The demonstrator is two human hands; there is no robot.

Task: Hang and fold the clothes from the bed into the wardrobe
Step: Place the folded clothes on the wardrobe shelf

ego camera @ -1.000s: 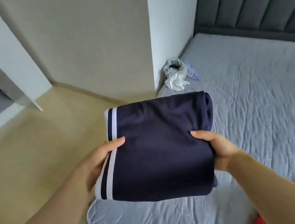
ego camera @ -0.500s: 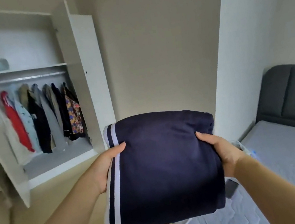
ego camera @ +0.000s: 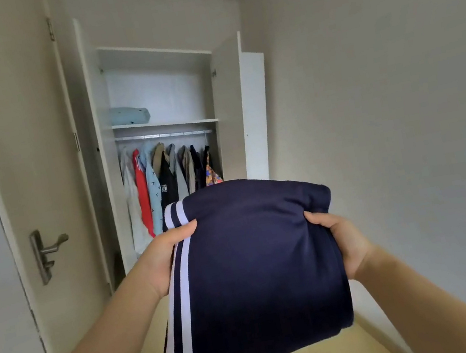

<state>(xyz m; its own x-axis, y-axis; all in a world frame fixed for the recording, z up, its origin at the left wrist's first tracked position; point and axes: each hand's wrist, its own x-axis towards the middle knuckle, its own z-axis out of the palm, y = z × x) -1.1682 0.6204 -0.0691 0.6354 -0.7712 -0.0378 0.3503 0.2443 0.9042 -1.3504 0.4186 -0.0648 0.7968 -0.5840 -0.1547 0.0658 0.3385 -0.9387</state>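
The folded garment (ego camera: 257,268) is dark navy with two white stripes down one edge. In the white wardrobe (ego camera: 255,116), a pale blue bundle (ego camera: 129,116) dotted with small dark marks; below hang a red top (ego camera: 143,192), a light blue patterned shirt (ego camera: 154,190) and an orange floral piece (ego camera: 212,176).

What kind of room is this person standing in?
Probably a home bedroom: an open wardrobe with hanging clothes, a door beside it, and a folded garment held in front.
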